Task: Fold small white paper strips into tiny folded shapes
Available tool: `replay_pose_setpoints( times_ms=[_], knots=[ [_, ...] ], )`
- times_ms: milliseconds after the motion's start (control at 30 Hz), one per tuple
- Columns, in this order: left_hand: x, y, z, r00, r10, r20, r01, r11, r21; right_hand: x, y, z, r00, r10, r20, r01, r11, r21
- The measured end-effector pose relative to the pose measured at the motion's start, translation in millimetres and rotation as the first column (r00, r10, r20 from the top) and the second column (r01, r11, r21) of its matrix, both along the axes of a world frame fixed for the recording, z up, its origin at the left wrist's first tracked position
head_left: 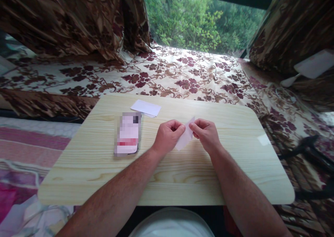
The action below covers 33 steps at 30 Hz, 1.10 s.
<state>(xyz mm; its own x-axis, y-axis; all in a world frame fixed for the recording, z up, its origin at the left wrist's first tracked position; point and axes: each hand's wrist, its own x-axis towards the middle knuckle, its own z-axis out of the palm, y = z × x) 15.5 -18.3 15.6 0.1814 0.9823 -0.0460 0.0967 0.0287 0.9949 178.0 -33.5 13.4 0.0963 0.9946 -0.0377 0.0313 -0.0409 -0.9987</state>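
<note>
A pale wooden table point(250, 171) with rounded corners stands before a wide ledge, which is covered by a floral cloth point(188, 70). Behind it, brown patterned curtains point(86, 21) hang on both sides of a window point(193, 21), and green trees are seen outside.

Above the middle of the table, the left hand point(169, 134) and the right hand point(206, 131) pinch one small white paper point(183, 139) between thumb and fingers, from opposite sides. The fingertips partly hide this paper, so its folds are hard to make out. A phone point(127, 134), blurred by large pixels, lies to the left, near some flat white papers point(146, 107). At the right border, a black object point(318, 157) is cut off.
</note>
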Motion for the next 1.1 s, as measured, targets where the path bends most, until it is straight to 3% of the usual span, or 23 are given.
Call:
replay_pose_setpoints(
  times_ms=[367, 567, 1100],
  knots=[
    [-0.8, 1.2, 1.0, 0.999, 0.031, -0.019, -0.031, 0.999, 0.018, 0.0, -0.4, 1.3, 0.996, 0.020, 0.083, -0.022, 0.999, 0.029],
    [-1.9, 2.5, -2.7, 0.997, 0.064, -0.031, -0.063, 0.997, 0.044, 0.5, 0.3, 0.7, 0.989, 0.102, 0.107, -0.102, 0.995, -0.007],
    [-4.0, 5.7, -5.5, 0.991, 0.128, -0.038, -0.125, 0.990, 0.068, -1.2, -1.1, 1.0, 0.981, 0.103, 0.163, -0.105, 0.994, 0.005]
  ],
)
